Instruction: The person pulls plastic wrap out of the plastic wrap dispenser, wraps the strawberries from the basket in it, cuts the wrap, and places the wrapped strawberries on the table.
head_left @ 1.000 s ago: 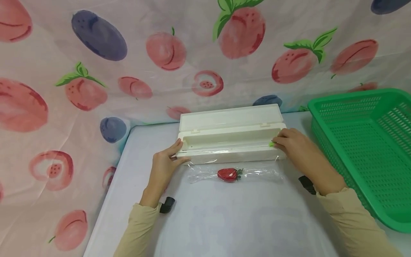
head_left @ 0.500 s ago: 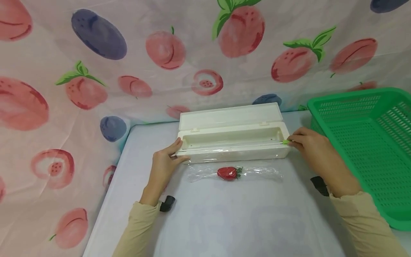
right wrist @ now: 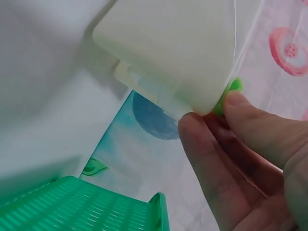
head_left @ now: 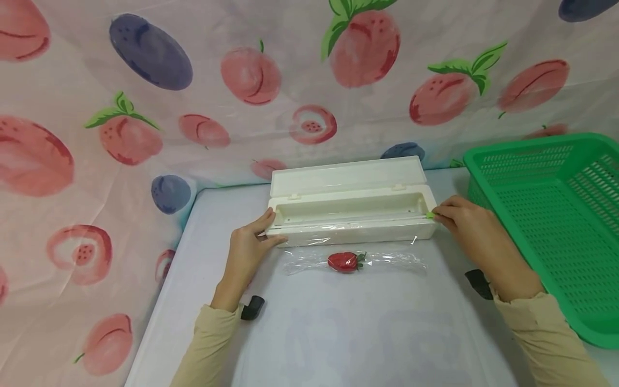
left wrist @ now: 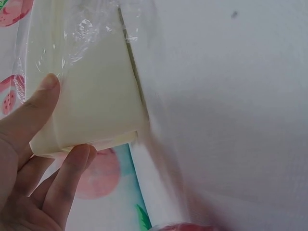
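A long white cling film dispenser [head_left: 358,235] stands on the table with its lid [head_left: 348,177] tipped back and its trough showing. Clear film hangs over its front edge. My left hand [head_left: 245,252] grips the left end, thumb in front and fingers at the end face; the left wrist view shows this dispenser [left wrist: 91,96] close up. At the right end, my right hand [head_left: 469,231] pinches the small green slide cutter [head_left: 430,215], its fingers touching the corner in the right wrist view. A red strawberry [head_left: 344,262] under clear film lies just in front of the dispenser.
A green plastic basket [head_left: 498,209] stands at the right, close to my right forearm. Fruit-printed cloth [head_left: 203,70] covers the wall behind and to the left. The white tabletop [head_left: 348,333] stretches toward me.
My right hand has moved right with the green slide cutter, along the dispenser's front edge to its right end; it stays there over the last half second. My left hand has kept its place.
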The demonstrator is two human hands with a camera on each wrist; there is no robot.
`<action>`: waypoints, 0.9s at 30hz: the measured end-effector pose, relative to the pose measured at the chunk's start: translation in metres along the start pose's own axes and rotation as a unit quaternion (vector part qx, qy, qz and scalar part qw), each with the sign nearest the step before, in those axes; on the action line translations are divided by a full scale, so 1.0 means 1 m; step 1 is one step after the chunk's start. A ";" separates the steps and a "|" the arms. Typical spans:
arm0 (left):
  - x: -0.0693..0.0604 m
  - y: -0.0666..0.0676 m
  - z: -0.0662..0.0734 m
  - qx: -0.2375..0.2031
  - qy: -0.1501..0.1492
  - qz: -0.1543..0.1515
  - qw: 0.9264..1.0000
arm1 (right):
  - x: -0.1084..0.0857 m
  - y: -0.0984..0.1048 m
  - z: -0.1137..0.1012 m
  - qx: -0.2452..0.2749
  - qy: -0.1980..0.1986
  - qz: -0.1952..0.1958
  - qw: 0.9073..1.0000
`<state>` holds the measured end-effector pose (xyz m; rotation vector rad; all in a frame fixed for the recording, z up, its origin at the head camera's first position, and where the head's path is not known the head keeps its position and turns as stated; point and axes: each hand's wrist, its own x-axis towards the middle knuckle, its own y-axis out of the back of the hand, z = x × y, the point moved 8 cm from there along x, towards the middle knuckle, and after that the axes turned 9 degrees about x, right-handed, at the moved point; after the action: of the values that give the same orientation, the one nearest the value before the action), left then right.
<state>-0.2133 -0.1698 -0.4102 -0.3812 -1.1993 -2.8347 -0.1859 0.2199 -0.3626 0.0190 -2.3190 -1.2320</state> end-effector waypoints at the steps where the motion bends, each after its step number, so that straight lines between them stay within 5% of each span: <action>1: 0.000 0.000 0.000 -0.002 0.001 0.000 1.000 | 0.000 0.000 0.000 0.000 0.000 -0.002 1.000; 14: 0.001 0.001 0.003 0.016 -0.008 -0.012 1.000 | 0.000 0.000 -0.035 -0.032 0.043 0.024 0.998; 27: 0.000 0.001 0.004 0.007 -0.001 -0.020 1.000 | -0.005 -0.036 -0.083 0.014 0.152 -0.016 0.988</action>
<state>-0.2126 -0.1676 -0.4066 -0.3649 -1.2410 -2.8584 -0.1524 0.1364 -0.3548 0.2397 -2.0763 -1.1256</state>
